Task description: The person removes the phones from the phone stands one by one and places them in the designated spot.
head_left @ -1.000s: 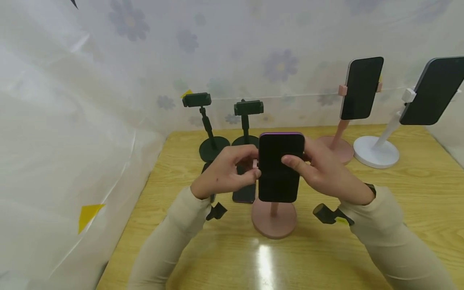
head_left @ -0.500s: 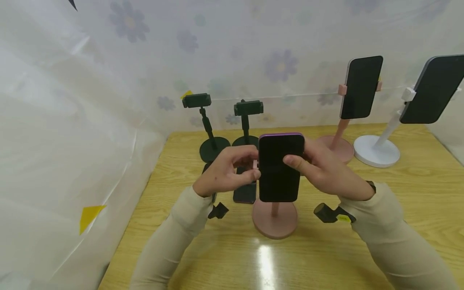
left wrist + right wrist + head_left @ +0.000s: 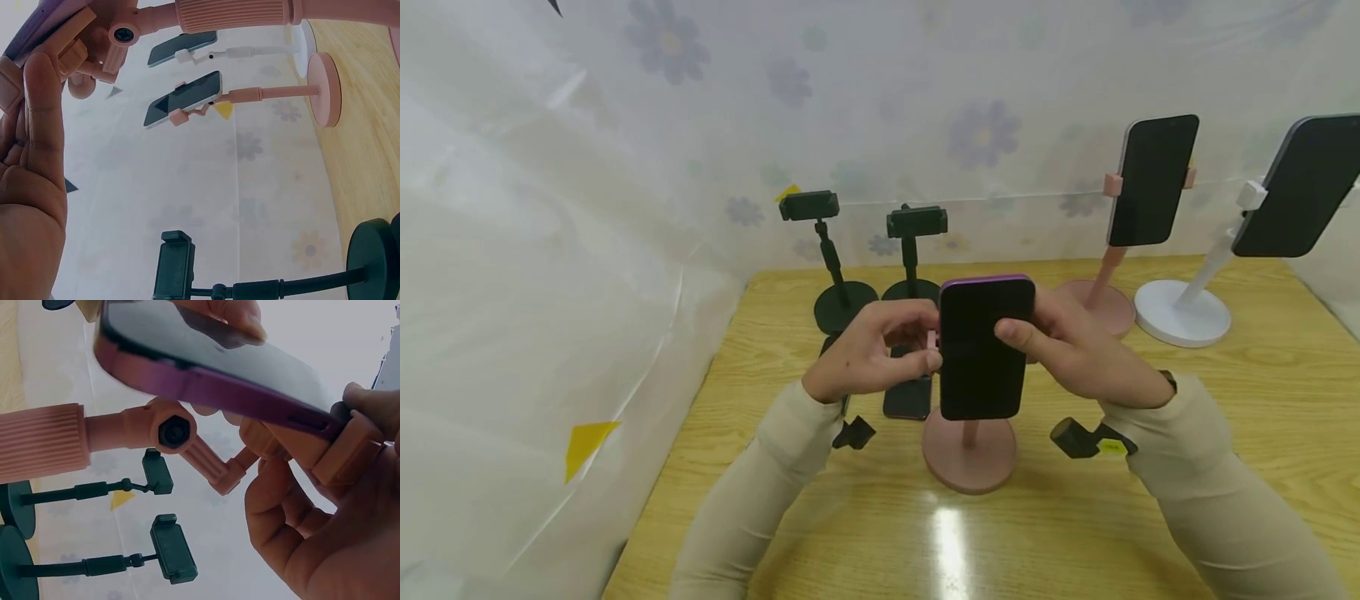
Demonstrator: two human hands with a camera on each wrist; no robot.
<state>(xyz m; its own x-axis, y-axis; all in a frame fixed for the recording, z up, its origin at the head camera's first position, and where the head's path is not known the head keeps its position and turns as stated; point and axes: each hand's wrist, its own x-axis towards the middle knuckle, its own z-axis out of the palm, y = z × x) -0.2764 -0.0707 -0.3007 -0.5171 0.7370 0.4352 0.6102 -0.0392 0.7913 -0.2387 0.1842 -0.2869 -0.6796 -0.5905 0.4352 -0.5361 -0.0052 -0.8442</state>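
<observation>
A black-screened phone [image 3: 981, 367] with a purple edge stands upright in the clamp of a pink phone stand, whose round base [image 3: 970, 454] rests on the table. My left hand [image 3: 876, 354] pinches the pink clamp jaw at the phone's left side between thumb and fingers; in the left wrist view a finger [image 3: 44, 106] lies along the clamp. With its thumb on the screen, my right hand [image 3: 1086, 354] grips the phone's right side. Its fingers [image 3: 272, 500] curl behind the phone by the clamp [image 3: 350, 450], seen in the right wrist view.
Behind stand two dark green phone stands [image 3: 844, 304] [image 3: 912, 250] with bare holders. At back right, a pink stand [image 3: 1101, 300] and a white stand [image 3: 1183, 312] each carry a phone. A dark phone [image 3: 907, 400] lies on the table [image 3: 1247, 392], partly covered by my left hand.
My right thumb has shifted slightly to the right across the phone's screen, and the phone tilts a little. My left hand keeps its pinch on the clamp.
</observation>
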